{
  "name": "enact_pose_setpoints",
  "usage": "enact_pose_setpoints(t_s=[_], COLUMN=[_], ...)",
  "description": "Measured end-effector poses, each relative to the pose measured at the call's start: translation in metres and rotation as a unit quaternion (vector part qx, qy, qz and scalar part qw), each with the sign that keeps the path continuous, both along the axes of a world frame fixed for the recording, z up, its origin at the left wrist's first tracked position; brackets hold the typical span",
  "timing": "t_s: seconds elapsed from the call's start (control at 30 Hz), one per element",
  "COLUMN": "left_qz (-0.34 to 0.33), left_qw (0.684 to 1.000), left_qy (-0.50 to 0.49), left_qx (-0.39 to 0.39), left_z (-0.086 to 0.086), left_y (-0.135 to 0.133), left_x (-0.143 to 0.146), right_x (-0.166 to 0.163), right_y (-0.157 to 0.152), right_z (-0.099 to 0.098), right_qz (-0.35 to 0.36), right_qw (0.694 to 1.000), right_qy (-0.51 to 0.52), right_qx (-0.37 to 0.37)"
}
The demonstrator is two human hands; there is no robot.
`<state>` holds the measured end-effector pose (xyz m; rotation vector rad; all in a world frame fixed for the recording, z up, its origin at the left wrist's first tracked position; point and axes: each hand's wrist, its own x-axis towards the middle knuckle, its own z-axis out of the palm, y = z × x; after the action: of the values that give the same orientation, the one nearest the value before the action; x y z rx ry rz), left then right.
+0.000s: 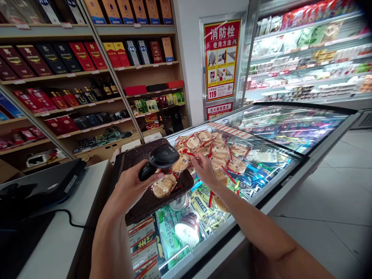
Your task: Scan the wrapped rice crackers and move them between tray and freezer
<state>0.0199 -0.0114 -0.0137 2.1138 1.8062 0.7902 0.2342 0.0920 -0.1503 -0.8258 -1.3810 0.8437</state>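
My left hand (pixel 129 188) is wrapped round the handle of a black barcode scanner (pixel 164 155), whose head points right. My right hand (pixel 205 170) pinches the red-edged end of a clear packet of flat round biscuits (pixel 180 162), in front of the scanner. Another biscuit packet (pixel 162 186) lies in a dark brown woven basket (pixel 139 207) under the scanner. Beyond my right hand, several more red-trimmed packets (pixel 219 152) lie heaped on the glass top of a chest freezer. My right fingertips partly hide the grip on the packet.
Through the freezer glass show tubs (pixel 187 228) and colourful packages. A white counter (pixel 87 193) with a black device and cable stands at left. Shelves of boxed goods (pixel 78 54) line the back. A lit chiller (pixel 308 54) and tiled floor (pixel 328 186) are at right.
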Motion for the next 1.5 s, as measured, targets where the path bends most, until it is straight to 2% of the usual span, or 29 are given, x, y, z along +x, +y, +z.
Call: enact_pose_setpoints(t_s=[0.1, 0.3, 0.47, 0.53, 0.6, 0.7, 0.73, 0.8, 0.87, 0.93, 1.03, 1.1, 1.2, 1.33, 1.5], left_qz=[-0.01, -0.006, 0.011, 0.022, 0.026, 0.026, 0.026, 0.024, 0.018, 0.013, 0.013, 0.013, 0.017, 0.02, 0.014], left_qw=[0.999, 0.999, 0.999, 0.999, 0.999, 0.999, 0.999, 0.999, 0.999, 0.999, 0.999, 0.999, 0.999, 0.998, 0.997], left_qy=[0.023, 0.039, 0.04, 0.041, 0.035, 0.017, 0.013, 0.011, 0.015, 0.021, 0.022, 0.02, 0.018, 0.029, 0.052], left_qx=[-0.025, -0.036, -0.029, -0.029, -0.025, -0.017, -0.017, -0.024, -0.03, -0.031, -0.032, -0.033, -0.037, -0.042, -0.053], left_z=[0.004, 0.009, 0.01, 0.009, 0.006, 0.003, 0.002, 0.002, 0.002, 0.002, 0.002, 0.002, 0.001, 0.0, 0.0], left_y=[-0.003, -0.008, -0.009, -0.008, -0.007, -0.005, -0.004, -0.004, -0.003, -0.003, -0.002, -0.001, 0.0, 0.002, 0.002], left_x=[0.0, 0.012, 0.017, 0.015, 0.011, 0.004, 0.003, 0.0, 0.0, 0.0, 0.0, 0.0, -0.001, -0.001, 0.006], right_x=[-0.002, -0.001, -0.001, -0.003, -0.006, -0.006, -0.004, 0.007, 0.028, 0.056, 0.094, 0.11, 0.115, 0.105, 0.089], right_y=[-0.006, -0.007, -0.004, -0.005, -0.006, -0.006, -0.005, 0.0, 0.007, 0.013, 0.018, 0.019, 0.021, 0.023, 0.02], right_z=[0.004, 0.004, -0.001, -0.001, 0.0, 0.007, 0.009, 0.012, 0.014, 0.013, 0.012, 0.011, 0.008, 0.003, 0.004], right_qz=[0.024, -0.052, -0.083, -0.063, -0.012, 0.034, 0.02, -0.055, -0.148, -0.201, -0.156, -0.11, -0.041, 0.032, 0.091], right_qw=[1.0, 0.997, 0.993, 0.994, 0.991, 0.972, 0.966, 0.954, 0.926, 0.874, 0.807, 0.793, 0.818, 0.851, 0.836], right_qy=[0.008, -0.043, -0.071, -0.076, -0.104, -0.177, -0.199, -0.249, -0.336, -0.441, -0.542, -0.559, -0.539, -0.496, -0.526], right_qx=[-0.011, 0.044, 0.043, 0.053, 0.08, 0.148, 0.165, 0.156, 0.083, -0.028, -0.176, -0.216, -0.195, -0.166, -0.126])
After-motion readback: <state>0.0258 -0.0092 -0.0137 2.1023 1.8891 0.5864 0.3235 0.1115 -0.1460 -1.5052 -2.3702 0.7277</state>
